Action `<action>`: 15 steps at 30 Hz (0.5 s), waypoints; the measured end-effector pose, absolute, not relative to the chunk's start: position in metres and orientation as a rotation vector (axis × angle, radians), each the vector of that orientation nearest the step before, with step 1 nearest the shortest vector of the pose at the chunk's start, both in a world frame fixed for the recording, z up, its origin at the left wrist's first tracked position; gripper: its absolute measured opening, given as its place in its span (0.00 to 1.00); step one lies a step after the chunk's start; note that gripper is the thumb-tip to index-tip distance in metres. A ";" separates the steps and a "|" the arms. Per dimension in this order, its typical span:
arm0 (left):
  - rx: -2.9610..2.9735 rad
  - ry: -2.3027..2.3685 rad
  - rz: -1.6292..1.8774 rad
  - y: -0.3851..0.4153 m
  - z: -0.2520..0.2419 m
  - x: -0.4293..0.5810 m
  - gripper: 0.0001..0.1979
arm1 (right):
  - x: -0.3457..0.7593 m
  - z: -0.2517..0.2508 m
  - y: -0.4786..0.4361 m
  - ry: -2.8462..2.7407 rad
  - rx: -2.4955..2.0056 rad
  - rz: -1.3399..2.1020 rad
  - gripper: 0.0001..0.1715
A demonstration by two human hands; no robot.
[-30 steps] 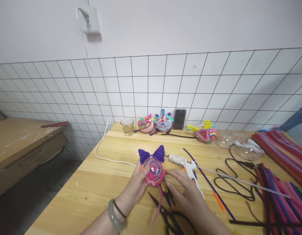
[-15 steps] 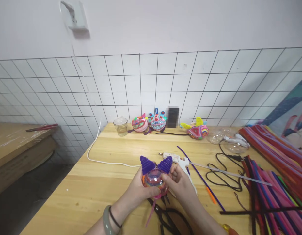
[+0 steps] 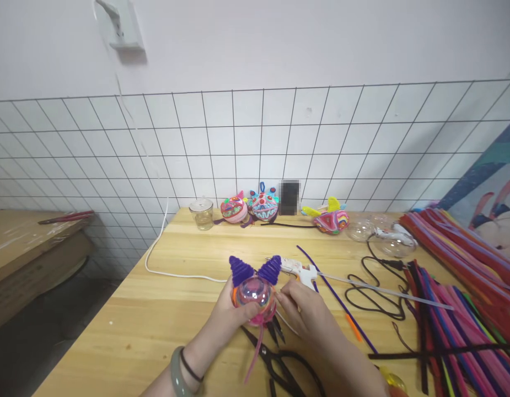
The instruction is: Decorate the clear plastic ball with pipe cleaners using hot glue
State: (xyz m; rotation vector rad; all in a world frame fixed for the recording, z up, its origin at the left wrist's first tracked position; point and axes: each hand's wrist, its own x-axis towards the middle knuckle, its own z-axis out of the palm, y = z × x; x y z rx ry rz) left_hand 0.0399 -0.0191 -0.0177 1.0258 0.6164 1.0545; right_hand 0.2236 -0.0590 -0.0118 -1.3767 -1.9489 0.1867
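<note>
A clear plastic ball (image 3: 253,293) with two purple pipe-cleaner ears and pink trim is held just above the wooden table (image 3: 164,309). My left hand (image 3: 232,315) wraps round its left and lower side, fingers closed on it. My right hand (image 3: 301,306) grips its right side with pinched fingertips. A pink pipe cleaner (image 3: 253,355) trails down from the ball. Black scissors (image 3: 279,361) lie on the table right under my hands. A white glue gun (image 3: 301,271) lies just behind my right hand.
Finished colourful ornaments (image 3: 263,207) and a small glass jar (image 3: 202,213) stand by the tiled wall. Heaps of pipe cleaners (image 3: 465,309) cover the right side, with black cable (image 3: 374,286) and clear half-shells (image 3: 379,234). A white cord (image 3: 164,264) runs off the left edge.
The ball was turned from facing up on the table to upright and lifted slightly. My right hand moved from beside it onto its right side.
</note>
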 end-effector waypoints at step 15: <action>0.732 0.667 1.332 0.001 -0.016 0.031 0.23 | 0.303 0.015 -0.041 -1.493 -1.980 -0.154 0.22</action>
